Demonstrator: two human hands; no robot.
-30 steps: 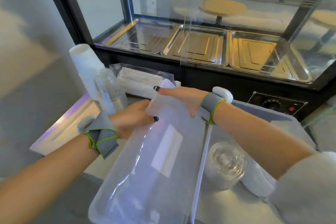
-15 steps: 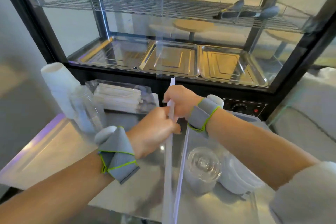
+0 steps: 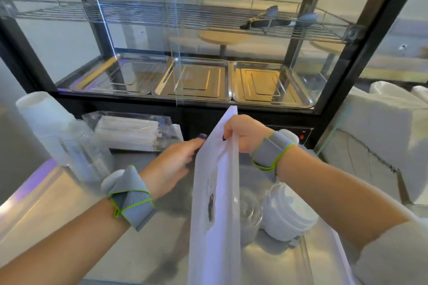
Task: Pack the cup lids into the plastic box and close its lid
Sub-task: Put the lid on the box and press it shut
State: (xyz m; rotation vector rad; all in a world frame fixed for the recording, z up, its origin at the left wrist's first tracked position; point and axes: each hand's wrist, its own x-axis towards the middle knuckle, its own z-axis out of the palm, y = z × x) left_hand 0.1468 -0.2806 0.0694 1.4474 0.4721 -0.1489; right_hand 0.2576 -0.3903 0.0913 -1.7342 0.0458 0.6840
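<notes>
The plastic box (image 3: 319,259) sits at the near right of the bench (image 3: 58,210); white cup lids (image 3: 289,213) and clear ones (image 3: 251,213) are stacked in it. Its lid (image 3: 215,192) is held upright, pinched at the top by the right hand (image 3: 243,133), the left hand (image 3: 176,164) spread against its left face. Half a second ago it was seen edge-on; now its broad face is turned more into view.

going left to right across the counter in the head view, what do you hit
white cup stack → clear cup stack → left hand → box lid → right hand → white cup lids
</notes>
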